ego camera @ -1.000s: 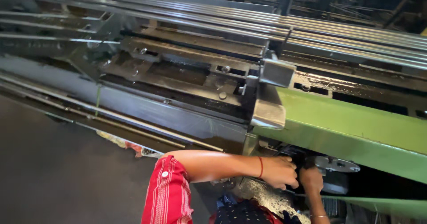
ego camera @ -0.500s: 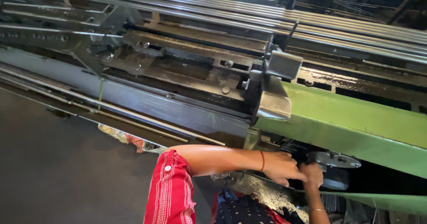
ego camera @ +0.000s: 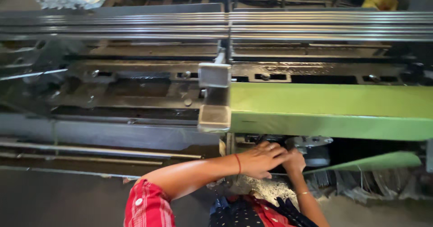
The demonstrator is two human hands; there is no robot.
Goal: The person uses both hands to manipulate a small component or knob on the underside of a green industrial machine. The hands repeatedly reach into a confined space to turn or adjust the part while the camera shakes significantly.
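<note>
A long machine is seen from above, with the person's two hands brought together under its green cover. The left hand is laid flat, fingers stretched forward and slightly spread, palm down, over a dark part just below the cover's lower edge; nothing is seen to be gripped by it, and what lies under the palm is hidden. A red thread is worn at the left wrist, and a red checked sleeve is seen at the upper arm. The right hand is raised from below, just beside the left and touching it. Its fingers are curled toward a grey round metal part under the cover, but whether that part is grasped cannot be told, since the fingertips are hidden by the left hand and by shadow. A thin bangle is worn at the right wrist.

The round part is set directly beneath the green cover, near its left end, just right of the hands. At the cover's left end a grey metal block is mounted. Behind it, dark oily plates with bolts are spread, and along the top bright steel rails are run across the whole width. Left of the hands, a grey beam and thin rods are laid lengthwise. A green flap is slanted to the right of the hands, below the cover. Dark dotted cloth is seen at the bottom edge.
</note>
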